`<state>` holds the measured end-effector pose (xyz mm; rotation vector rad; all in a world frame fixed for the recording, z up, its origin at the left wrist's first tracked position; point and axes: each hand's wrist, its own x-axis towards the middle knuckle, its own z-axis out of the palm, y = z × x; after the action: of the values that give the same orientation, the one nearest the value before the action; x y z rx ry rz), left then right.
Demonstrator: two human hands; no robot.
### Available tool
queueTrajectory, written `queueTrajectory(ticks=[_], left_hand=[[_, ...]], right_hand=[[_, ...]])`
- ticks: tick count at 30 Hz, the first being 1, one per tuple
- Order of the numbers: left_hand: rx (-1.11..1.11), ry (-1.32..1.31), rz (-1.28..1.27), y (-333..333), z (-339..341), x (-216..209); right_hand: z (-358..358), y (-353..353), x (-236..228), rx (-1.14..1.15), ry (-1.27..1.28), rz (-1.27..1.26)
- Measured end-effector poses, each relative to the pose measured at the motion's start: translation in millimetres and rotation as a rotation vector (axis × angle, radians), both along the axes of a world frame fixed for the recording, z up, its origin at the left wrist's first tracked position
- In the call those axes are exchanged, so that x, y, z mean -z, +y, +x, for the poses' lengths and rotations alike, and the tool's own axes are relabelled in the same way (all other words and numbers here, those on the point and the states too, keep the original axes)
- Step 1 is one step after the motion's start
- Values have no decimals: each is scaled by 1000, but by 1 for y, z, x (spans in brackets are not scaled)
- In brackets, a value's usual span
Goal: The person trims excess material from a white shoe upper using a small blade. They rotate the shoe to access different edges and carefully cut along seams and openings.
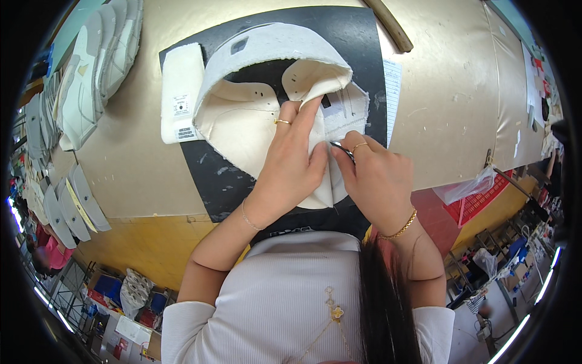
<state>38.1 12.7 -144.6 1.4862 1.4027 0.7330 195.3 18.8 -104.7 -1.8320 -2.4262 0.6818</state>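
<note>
Count one left hand [292, 159], one right hand [377, 173], one dark tool [344, 150], one sewn piece [239, 130], one black mat [209, 176], one wooden rod [391, 25], two rings [282, 122], two bracelets [400, 230].

You are in a production workshop: your broad workbench [448, 121] carries a black mat [209, 182] under a raw-edged cream fabric piece [239, 124], with matching grey parts [91, 70] stacked at ten o'clock, blue bins [108, 286] at eight and strip lights [509, 340] at four.

Worktop [451, 112] right of the mat [209, 182] gives passage; the stick [391, 24] by the mat's far right corner and panels [100, 67] leftward obstruct.
</note>
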Motion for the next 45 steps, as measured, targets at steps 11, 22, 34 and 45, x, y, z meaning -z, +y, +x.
queueTrajectory(ticks=[11, 22, 34, 45], left_hand=[[21, -30, 30, 2, -1, -3], [11, -2, -12, 2, 1, -8], [19, 69, -15, 1, 2, -2], [21, 45, -33, 1, 1, -3]], right_hand=[[20, -6, 27, 224, 429, -52], [29, -9, 15, 101, 307, 193], [22, 6, 14, -151, 75, 247], [22, 8, 15, -153, 95, 226]])
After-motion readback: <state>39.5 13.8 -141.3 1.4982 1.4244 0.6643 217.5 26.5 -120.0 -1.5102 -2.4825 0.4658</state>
